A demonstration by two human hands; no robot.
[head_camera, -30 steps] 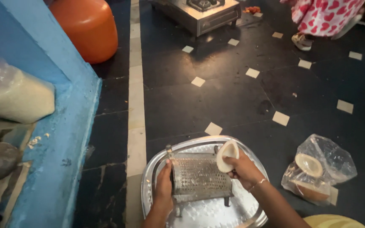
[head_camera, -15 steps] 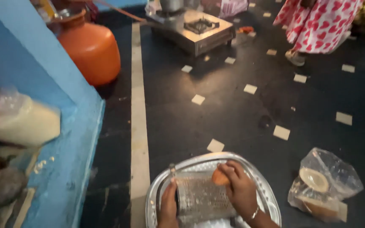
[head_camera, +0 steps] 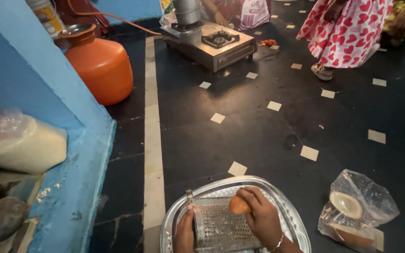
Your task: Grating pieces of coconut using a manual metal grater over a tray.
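Observation:
A metal box grater (head_camera: 221,229) stands slanted in a round steel tray (head_camera: 282,206) on the dark floor at the bottom of the view. My left hand (head_camera: 184,233) grips the grater's left side. My right hand (head_camera: 261,216) presses a brown-skinned coconut piece (head_camera: 238,205) against the upper part of the grater face. White gratings lie in the tray under the grater, mostly hidden.
A clear plastic bag (head_camera: 357,211) with coconut pieces lies right of the tray. An orange pot (head_camera: 100,70) and a steel gas stove (head_camera: 209,43) stand farther off. A blue ledge (head_camera: 78,154) with a bag of rice (head_camera: 24,145) rises at left. A person in a heart-print dress (head_camera: 343,33) stands at top right.
The view tilted upward, so tray and hands sit lower in frame. My right hand brought the coconut piece from above the grater's right corner down onto its face.

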